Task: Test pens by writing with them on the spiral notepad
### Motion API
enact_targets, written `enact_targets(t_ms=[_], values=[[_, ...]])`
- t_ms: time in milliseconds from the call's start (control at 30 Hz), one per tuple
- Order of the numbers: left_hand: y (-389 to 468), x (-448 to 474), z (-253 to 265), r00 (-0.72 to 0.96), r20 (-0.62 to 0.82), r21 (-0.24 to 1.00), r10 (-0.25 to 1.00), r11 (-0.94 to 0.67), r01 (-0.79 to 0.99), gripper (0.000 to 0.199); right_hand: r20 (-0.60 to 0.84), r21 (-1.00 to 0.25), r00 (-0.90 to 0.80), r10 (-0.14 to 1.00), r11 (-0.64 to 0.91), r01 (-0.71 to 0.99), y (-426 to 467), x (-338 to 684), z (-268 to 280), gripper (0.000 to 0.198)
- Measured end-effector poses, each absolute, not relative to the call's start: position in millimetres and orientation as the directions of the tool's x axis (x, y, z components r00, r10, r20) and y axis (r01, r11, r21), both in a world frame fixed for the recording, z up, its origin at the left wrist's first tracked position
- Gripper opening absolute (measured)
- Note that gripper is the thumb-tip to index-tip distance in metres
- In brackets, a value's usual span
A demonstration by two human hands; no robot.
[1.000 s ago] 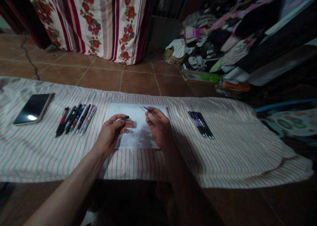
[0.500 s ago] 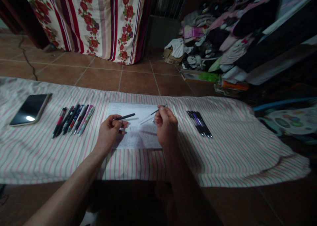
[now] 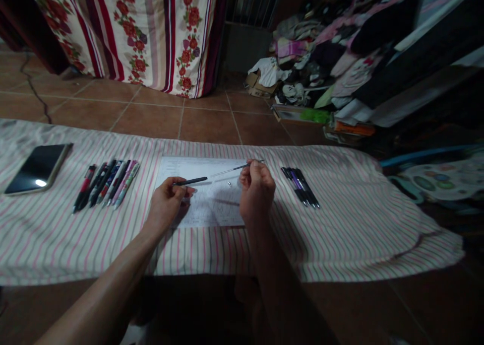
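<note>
My left hand [image 3: 169,199] pinches a dark pen barrel [image 3: 196,181] that points right above the paper. Between the thumb and fingers of my right hand [image 3: 258,191] is a thin pen refill [image 3: 236,168], dark at the held end and clear toward its tip. The refill's tip points left, toward the barrel's open end, with a small gap between them. A small shiny pen tip piece [image 3: 229,184] lies on the printed white sheet [image 3: 204,216] under my hands.
Several pens [image 3: 109,181] lie in a row on the striped cloth [image 3: 124,249] at left, beside a phone [image 3: 40,168]. Several dark pens [image 3: 300,186] lie at right. Beyond the cloth are a flowered curtain [image 3: 155,27] and heaped clothes [image 3: 321,53].
My right hand has turned the refill flatter, so its tip lines up more closely with the barrel's end. The left hand still holds the barrel. The view has shifted slightly.
</note>
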State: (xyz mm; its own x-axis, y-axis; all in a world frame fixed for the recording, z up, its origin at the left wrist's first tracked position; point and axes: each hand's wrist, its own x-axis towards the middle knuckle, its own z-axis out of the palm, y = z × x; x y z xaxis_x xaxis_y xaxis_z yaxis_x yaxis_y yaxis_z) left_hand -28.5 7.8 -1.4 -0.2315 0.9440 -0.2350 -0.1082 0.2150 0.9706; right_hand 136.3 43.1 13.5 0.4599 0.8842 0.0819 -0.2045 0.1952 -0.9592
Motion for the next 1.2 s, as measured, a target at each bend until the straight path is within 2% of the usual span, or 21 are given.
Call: enact_targets(t_ms=[167, 1200], values=[[7.7, -28.5, -3.7, -0.235, -0.236, 0.971, 0.943, 0.218, -0.102, 0.016, 0.120, -0.968, 0.429, 0.896, 0.201, -0.149, 40.9, 134.1, 14.1, 0.021], [8.2, -27.2, -4.2, -0.227, -0.241, 0.971, 0.944, 0.236, -0.047, 0.026, 0.136, -0.971, 0.426, 0.895, 0.205, -0.121, 42.2, 129.6, 11.7, 0.022]])
